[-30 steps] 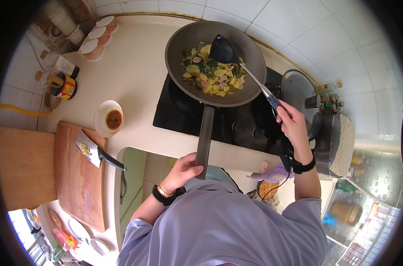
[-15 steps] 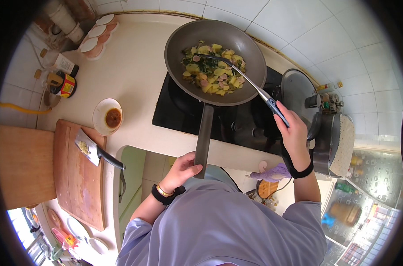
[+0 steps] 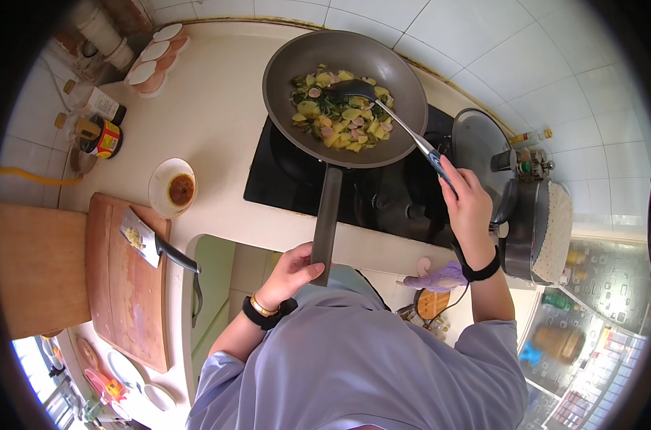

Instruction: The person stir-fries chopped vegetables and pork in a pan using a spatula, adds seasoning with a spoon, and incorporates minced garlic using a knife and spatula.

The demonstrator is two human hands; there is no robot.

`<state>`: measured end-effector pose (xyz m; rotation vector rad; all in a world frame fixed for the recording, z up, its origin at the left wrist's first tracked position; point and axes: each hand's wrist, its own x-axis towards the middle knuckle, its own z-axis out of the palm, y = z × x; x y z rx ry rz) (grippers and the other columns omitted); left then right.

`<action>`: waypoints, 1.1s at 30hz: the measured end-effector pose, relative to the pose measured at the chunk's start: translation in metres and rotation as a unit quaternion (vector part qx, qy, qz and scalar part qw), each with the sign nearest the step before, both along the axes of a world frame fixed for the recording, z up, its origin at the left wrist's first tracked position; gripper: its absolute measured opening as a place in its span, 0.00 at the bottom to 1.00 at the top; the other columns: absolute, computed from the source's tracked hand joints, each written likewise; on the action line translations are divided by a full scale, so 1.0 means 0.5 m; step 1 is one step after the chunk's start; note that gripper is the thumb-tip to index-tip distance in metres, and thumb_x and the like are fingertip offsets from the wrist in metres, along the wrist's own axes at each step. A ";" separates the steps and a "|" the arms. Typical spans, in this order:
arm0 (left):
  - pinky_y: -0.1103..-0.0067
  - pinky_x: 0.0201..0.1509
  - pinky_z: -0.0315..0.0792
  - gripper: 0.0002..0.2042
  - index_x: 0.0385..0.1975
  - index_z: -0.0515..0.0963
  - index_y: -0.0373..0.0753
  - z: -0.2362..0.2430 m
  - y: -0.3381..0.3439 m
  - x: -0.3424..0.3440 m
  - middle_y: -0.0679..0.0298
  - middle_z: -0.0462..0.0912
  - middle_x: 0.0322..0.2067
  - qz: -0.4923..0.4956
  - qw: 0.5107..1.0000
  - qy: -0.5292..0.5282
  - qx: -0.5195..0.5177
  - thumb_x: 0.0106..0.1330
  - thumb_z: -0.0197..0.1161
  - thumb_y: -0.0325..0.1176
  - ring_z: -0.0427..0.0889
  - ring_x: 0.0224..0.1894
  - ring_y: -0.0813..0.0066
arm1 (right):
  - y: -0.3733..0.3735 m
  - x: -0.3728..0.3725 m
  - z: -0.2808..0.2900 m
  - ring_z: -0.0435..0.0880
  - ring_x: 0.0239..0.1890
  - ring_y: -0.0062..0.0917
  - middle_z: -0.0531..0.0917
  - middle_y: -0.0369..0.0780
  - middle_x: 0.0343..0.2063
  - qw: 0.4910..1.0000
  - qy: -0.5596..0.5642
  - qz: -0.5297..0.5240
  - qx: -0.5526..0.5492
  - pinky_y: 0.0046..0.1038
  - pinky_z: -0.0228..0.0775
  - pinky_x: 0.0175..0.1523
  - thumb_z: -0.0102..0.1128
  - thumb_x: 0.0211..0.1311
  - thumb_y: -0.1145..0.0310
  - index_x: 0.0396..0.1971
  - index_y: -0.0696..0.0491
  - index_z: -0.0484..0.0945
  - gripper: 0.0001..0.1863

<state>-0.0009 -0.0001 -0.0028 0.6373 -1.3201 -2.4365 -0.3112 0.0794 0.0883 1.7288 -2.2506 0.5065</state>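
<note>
The person's left hand [image 3: 290,276] pinches the near end of the gray handle [image 3: 328,215] between thumb and fingers; the pan [image 3: 398,68] lies straight ahead of that hand, over the black cooktop [image 3: 282,175]. The right hand [image 3: 471,208] has its fingers closed round the spatula [image 3: 355,89], whose black head is at the pieces of food [image 3: 340,123], ahead and leftward of this hand. Left of the left hand, a cleaver [image 3: 152,251] lies on a wooden board [image 3: 125,294]; farther ahead, a bowl [image 3: 156,197] of brown sauce [image 3: 181,189] stands on the pale surface [image 3: 218,107]. Just right of the right hand is a dark pot [image 3: 520,240]
</note>
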 end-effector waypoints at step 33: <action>0.82 0.42 0.66 0.11 0.38 0.75 0.36 -0.009 -0.001 0.004 0.68 0.77 0.35 -0.010 1.000 -0.001 0.003 0.61 0.56 0.36 0.72 0.38 0.80 | 0.012 0.001 0.056 0.58 0.12 0.06 0.75 0.33 0.20 0.742 -0.655 -0.112 0.090 0.12 0.44 0.15 0.56 0.64 0.67 0.51 0.56 0.76 0.17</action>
